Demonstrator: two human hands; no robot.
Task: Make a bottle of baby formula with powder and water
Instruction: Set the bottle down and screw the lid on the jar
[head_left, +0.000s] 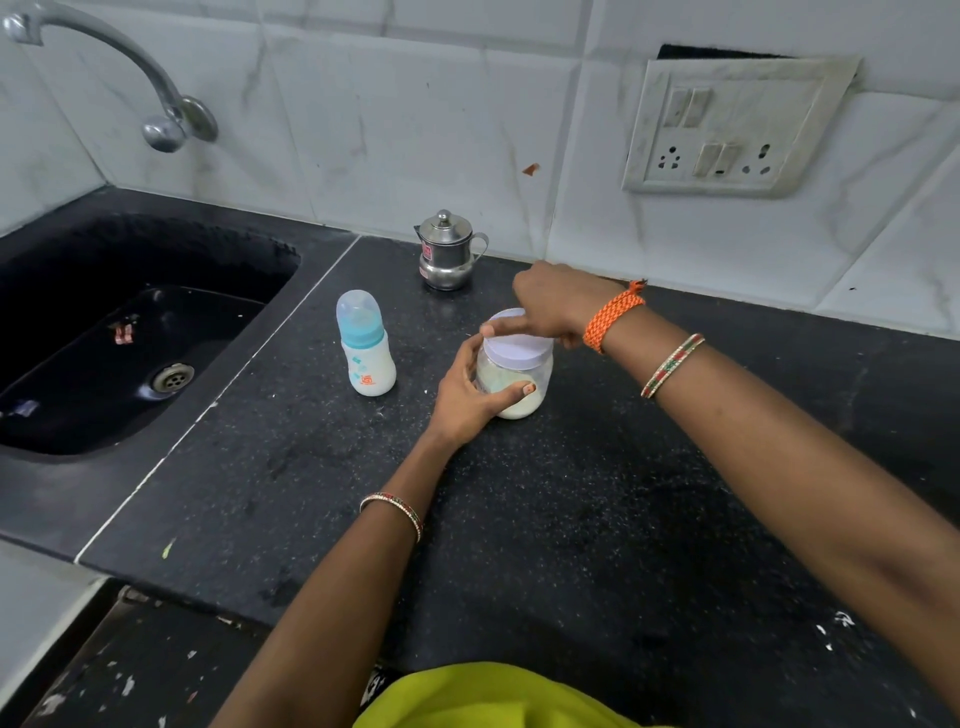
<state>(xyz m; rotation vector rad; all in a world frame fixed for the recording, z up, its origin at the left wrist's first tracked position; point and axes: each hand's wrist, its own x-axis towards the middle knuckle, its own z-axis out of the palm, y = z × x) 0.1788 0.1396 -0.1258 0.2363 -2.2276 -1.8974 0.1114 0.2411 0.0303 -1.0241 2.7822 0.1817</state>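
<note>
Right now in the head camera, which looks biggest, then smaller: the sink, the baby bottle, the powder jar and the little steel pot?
1. sink, by far.
2. baby bottle.
3. powder jar and steel pot: too alike to rank; the pot stands farther back.

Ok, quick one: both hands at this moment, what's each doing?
Left hand: grips the side of the powder jar, thumb across its front.
Right hand: fingers curled over the jar's white lid, gripping it from above.

Even, soft light, no hard shadows; the wall tiles (415, 130) read bright, the sink (130, 332) almost black; faint sheen on the counter (571, 519); wide-angle bending at the edges; focus mostly sharp.
</note>
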